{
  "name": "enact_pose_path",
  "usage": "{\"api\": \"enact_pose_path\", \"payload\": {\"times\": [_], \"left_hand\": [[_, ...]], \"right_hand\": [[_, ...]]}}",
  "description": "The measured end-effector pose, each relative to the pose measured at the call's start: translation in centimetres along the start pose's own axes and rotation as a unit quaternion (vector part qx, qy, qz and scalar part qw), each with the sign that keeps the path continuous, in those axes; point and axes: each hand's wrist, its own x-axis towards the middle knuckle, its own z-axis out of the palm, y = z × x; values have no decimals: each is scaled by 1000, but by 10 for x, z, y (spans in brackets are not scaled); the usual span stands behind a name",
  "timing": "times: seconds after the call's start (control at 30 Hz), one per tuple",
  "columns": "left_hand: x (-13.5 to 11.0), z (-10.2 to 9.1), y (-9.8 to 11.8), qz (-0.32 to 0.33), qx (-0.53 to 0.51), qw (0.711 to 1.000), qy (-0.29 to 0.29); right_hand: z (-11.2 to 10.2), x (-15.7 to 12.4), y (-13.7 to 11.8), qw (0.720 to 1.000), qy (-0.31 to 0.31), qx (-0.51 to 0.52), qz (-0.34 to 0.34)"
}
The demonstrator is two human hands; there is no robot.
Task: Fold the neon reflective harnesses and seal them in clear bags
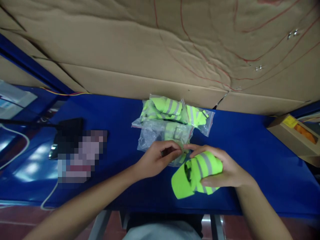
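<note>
My right hand (225,170) is wrapped round a rolled-up neon yellow reflective vest (206,166) with grey stripes, one loose flap hanging to its left. Its index finger points toward my left hand (156,158), whose thumb and fingers are pinched together. What that pinch holds, if anything, is too small to make out. Just behind the left fingertips lies a clear zip bag (152,133), partly crumpled, with yellow material showing through its right part. Farther back, more bagged reflective vests (166,106) are piled on the blue table (120,133).
A cardboard wall (125,53) with red lines rises behind the table. On the right stands an open cardboard box (295,136) with something orange inside. A black flat object (70,130), a blurred-out item (85,153) and a white cable (48,196) are at left.
</note>
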Motion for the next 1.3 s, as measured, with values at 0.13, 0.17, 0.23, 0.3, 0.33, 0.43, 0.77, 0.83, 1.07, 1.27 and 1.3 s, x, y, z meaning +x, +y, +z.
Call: {"api": "enact_pose_path", "payload": {"times": [0.13, 0.17, 0.23, 0.3, 0.33, 0.43, 0.77, 0.83, 1.07, 1.27, 1.3], "left_hand": [[-2, 6, -3, 4, 2, 999, 41], [-3, 8, -5, 8, 16, 998, 60], [-6, 12, -7, 13, 33, 995, 94], [-9, 14, -9, 14, 16, 992, 127], [-10, 14, -10, 17, 1, 989, 148], [-13, 12, -10, 63, 26, 978, 197], [3, -36, 2, 217, 448, 863, -88], [7, -39, 4, 182, 476, 852, -118], [14, -15, 4, 231, 520, 816, -103], [7, -13, 8, 208, 499, 833, -114], [6, -14, 9, 206, 492, 838, -117]], "right_hand": [[7, 7, 5, 992, -9, -128, -14], [8, 8, 6, 990, -7, -142, -17], [9, 7, 7, 987, -4, -160, -22], [8, 6, 8, 985, 0, -172, -18], [8, 5, 8, 984, 3, -175, -11], [8, 5, 8, 989, 4, -144, 44], [1, 8, 10, 991, -19, -10, 131], [-2, 8, 11, 992, -48, -32, 112], [4, 5, 16, 980, -70, 135, 131], [16, 9, 30, 931, -91, 319, 155], [16, 9, 32, 924, -96, 340, 148]]}}
